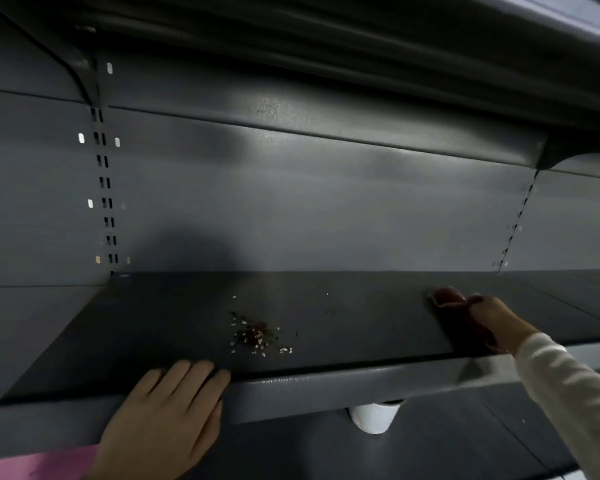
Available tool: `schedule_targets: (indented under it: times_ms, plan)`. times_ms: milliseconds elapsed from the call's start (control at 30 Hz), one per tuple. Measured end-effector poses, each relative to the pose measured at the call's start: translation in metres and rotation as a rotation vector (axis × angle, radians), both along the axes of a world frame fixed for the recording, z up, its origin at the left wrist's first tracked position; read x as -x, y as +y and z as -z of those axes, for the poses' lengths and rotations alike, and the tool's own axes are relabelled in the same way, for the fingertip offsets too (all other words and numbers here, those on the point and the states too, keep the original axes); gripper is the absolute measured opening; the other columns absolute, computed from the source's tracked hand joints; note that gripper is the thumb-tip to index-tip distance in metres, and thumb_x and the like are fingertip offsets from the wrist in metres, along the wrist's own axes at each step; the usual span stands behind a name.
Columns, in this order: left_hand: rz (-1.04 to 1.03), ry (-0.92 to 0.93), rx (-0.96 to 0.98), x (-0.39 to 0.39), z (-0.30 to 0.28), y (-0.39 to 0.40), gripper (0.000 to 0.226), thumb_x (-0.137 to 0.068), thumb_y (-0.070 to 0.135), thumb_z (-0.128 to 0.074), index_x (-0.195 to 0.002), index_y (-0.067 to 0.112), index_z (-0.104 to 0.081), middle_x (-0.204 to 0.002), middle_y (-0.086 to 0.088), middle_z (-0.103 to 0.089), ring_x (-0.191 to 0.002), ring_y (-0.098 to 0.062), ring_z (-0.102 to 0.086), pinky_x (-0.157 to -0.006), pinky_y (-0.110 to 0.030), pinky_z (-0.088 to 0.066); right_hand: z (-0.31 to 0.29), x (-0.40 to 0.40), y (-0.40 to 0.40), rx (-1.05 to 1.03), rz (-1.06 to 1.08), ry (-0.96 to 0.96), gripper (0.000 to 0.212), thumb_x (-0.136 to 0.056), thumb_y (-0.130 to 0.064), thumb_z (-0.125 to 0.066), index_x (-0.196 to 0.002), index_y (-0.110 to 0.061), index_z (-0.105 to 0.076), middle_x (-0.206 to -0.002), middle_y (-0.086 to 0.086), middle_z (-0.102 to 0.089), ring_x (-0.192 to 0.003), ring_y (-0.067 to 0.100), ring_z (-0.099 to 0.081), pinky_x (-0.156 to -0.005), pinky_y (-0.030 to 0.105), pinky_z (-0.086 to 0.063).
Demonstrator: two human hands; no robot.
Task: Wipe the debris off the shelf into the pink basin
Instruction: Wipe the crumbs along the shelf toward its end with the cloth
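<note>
One sweep risks scattering debris (257, 336) past the pink basin (39, 462): my right hand (492, 323) clamps the red cloth (447, 296), left hand (167, 410) flat, fingers together.

A single head-worn wide-angle view looks forward and slightly down, close to the dark grey shelf (326, 306), facing its back panel (291, 209) beneath the upper shelf (326, 26).

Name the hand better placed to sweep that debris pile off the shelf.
Right. The right hand already holds the red cloth flat on the shelf, to the right of the debris. The left hand is empty, resting on the shelf's front edge above the pink basin.
</note>
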State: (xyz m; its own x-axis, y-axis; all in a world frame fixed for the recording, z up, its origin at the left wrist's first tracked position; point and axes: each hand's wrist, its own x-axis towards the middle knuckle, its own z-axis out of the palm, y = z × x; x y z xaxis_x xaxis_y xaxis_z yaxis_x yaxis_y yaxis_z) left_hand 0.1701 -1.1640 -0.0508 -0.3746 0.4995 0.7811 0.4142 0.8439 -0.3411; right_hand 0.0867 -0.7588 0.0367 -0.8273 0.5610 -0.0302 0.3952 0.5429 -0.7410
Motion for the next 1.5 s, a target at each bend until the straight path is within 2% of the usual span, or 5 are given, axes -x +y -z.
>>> schedule_targets:
  times_ms: [200,633,967,1300,1500]
  plan:
    - [-0.013,0.041,0.004,0.000,0.000,0.002,0.033,-0.096,0.027,-0.019,-0.096,0.014,-0.050,-0.075,-0.008,-0.072,-0.079,-0.019,-0.042,-0.063,-0.033,-0.029,0.000,0.000,-0.076,-0.262,-0.146,-0.093,0.045,-0.099,-0.035,-0.026,-0.125,-0.006,-0.050,-0.130,0.022,-0.055,-0.124,0.032,-0.049,-0.107,0.042,-0.030]
    - [-0.038,0.002,0.018,-0.003,0.001,0.000,0.064,-0.098,0.029,-0.017,-0.080,0.009,-0.076,-0.076,-0.008,-0.071,-0.080,-0.020,-0.043,-0.065,-0.032,-0.030,0.006,0.024,-0.213,0.018,-0.617,0.153,0.029,-0.084,-0.007,-0.049,-0.061,-0.016,-0.063,-0.044,-0.002,-0.056,-0.039,0.008,-0.049,-0.039,0.018,-0.037]
    - [-0.108,0.059,0.032,-0.004,0.000,0.001,0.044,-0.089,0.025,-0.034,-0.081,0.016,-0.076,-0.077,-0.002,-0.071,-0.079,-0.019,-0.042,-0.066,-0.029,-0.030,0.012,0.059,-0.172,-0.105,-0.357,-0.043,0.043,-0.091,-0.037,-0.047,-0.112,-0.003,-0.064,-0.121,0.018,-0.064,-0.120,0.032,-0.054,-0.100,0.030,-0.038]
    - [-0.149,0.013,0.009,-0.008,0.000,0.005,0.034,-0.078,0.028,-0.044,-0.085,0.016,-0.075,-0.078,-0.003,-0.070,-0.078,-0.019,-0.041,-0.064,-0.031,-0.029,0.012,0.021,-0.271,-0.201,-0.895,0.018,0.032,-0.089,-0.020,-0.045,-0.111,-0.011,-0.066,-0.113,0.015,-0.068,-0.110,0.028,-0.061,-0.098,0.034,-0.044]
    - [-0.176,-0.023,0.026,-0.015,-0.005,-0.008,0.050,-0.095,0.023,-0.026,-0.086,0.016,-0.075,-0.079,-0.001,-0.070,-0.069,-0.018,-0.061,-0.064,-0.027,-0.032,-0.002,0.021,-0.235,-0.019,-0.903,0.176,0.032,-0.088,-0.002,-0.044,-0.105,-0.007,-0.070,-0.062,0.013,-0.064,-0.043,0.006,-0.061,-0.041,0.019,-0.048]
